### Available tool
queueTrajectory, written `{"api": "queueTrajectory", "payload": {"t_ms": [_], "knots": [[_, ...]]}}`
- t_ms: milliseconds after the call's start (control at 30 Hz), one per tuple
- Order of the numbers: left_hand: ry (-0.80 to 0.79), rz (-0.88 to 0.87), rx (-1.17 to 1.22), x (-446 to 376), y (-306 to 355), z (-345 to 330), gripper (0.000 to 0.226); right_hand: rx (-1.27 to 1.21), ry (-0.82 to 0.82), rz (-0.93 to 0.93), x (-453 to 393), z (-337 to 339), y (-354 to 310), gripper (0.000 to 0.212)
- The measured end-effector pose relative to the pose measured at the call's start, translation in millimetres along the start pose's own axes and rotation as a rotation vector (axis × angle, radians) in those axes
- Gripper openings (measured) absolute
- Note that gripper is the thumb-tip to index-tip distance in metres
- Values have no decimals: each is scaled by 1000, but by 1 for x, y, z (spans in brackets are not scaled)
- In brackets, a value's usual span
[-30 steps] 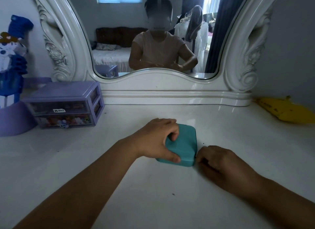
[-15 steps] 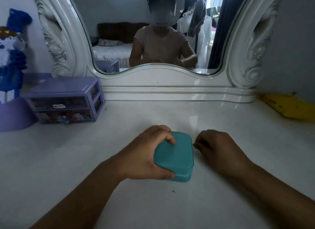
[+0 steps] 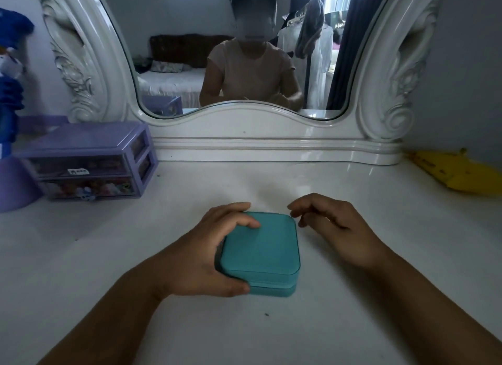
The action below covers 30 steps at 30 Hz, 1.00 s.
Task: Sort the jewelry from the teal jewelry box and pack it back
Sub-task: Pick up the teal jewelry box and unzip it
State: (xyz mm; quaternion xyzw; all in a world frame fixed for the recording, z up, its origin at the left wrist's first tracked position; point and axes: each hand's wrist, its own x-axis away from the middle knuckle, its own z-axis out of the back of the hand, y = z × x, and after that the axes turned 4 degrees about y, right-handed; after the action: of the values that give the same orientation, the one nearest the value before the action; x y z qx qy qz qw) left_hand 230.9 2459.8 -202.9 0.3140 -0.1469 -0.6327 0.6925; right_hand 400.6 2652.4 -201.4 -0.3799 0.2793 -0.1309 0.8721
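A square teal jewelry box (image 3: 262, 249) with rounded corners lies closed and flat on the white vanity top (image 3: 114, 258), in the middle of the view. My left hand (image 3: 206, 252) grips its left side, thumb against the front corner and fingers over the lid's far left edge. My right hand (image 3: 330, 223) hovers at the box's far right corner, fingers curled and apart, with nothing visibly in them; whether a fingertip touches the box I cannot tell. No jewelry is visible.
A purple two-drawer organizer (image 3: 89, 161) stands at the back left, beside a purple rounded object (image 3: 13, 185). A yellow object (image 3: 459, 172) lies at the back right. The white carved mirror base (image 3: 271, 144) runs along the rear.
The box has slid toward me and turned square to me under my left hand. My right hand travelled from the box's near right corner up along its right side to the far corner.
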Motion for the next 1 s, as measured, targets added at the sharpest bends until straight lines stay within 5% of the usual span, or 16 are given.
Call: {"api": "queueTrajectory", "payload": {"t_ms": [133, 233, 400, 533, 700, 833, 1000], "knots": [[54, 41, 43, 0, 1, 1, 79, -30, -175, 52, 9, 1, -11, 69], [136, 77, 86, 0, 2, 3, 71, 37, -306, 131, 10, -8, -8, 88], [261, 97, 140, -4, 4, 2, 66, -1, -174, 269, 7, -16, -5, 64], [77, 185, 233, -3, -7, 4, 117, -90, -68, 207, 0, -21, -6, 51], [-3, 160, 392, -3, -3, 2, 135, -230, 45, 38, -15, -26, -12, 32], [8, 179, 432, -2, -2, 2, 144, -134, 203, -95, -31, -36, -13, 55], [29, 196, 330, -4, 0, 3, 143, -19, 197, -276, -48, -45, -8, 64]]}}
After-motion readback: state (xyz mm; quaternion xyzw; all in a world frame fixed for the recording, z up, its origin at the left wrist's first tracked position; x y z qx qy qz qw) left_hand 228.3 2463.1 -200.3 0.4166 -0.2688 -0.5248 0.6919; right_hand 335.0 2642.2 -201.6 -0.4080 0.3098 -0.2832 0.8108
